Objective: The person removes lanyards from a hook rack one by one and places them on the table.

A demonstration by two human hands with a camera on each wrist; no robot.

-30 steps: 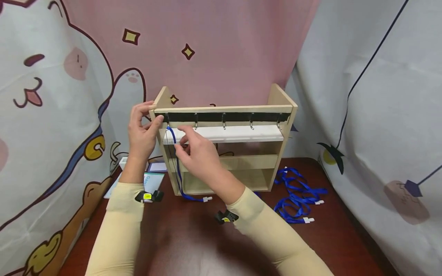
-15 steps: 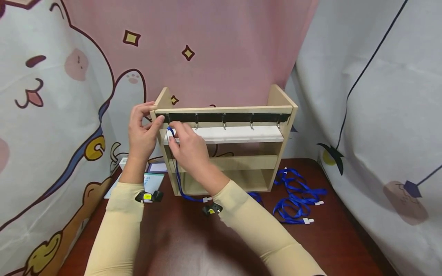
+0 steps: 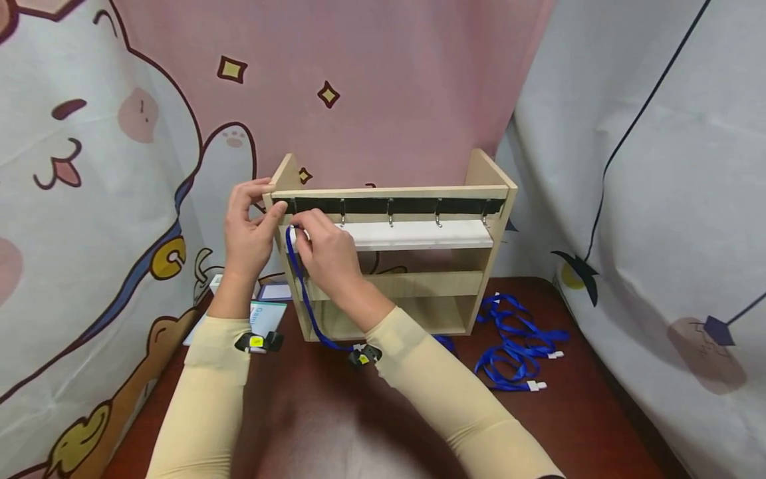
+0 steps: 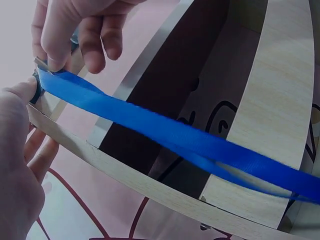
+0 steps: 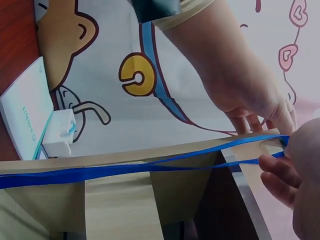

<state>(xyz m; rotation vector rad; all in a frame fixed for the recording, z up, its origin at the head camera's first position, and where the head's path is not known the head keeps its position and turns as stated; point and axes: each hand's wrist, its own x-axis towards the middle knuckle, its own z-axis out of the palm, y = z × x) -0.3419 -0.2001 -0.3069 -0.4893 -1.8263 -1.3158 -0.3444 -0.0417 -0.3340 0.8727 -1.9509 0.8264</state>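
Note:
A wooden rack (image 3: 426, 285) with a black strip of several metal hooks (image 3: 391, 211) stands on the table. My left hand (image 3: 248, 233) grips its upper left corner, thumb in front and fingers behind the side panel. At the leftmost hook my right hand (image 3: 330, 256) pinches the top of a blue lanyard (image 3: 304, 293); those fingers hide the hook in the head view. In the left wrist view the lanyard (image 4: 170, 131) runs as a doubled strap down from the fingertips. Its lower end lies on the table near a white clip (image 3: 358, 347).
More blue lanyards (image 3: 514, 346) with white clips lie in a loose heap right of the rack. Left of it are a printed booklet (image 3: 267, 318) and a small white box (image 5: 61, 132). A white ledge (image 3: 419, 234) runs below the hooks.
My right hand has moved left and up to the leftmost hook and taken hold of the lanyard's top. The strap there has shifted left. The left hand stays on the corner.

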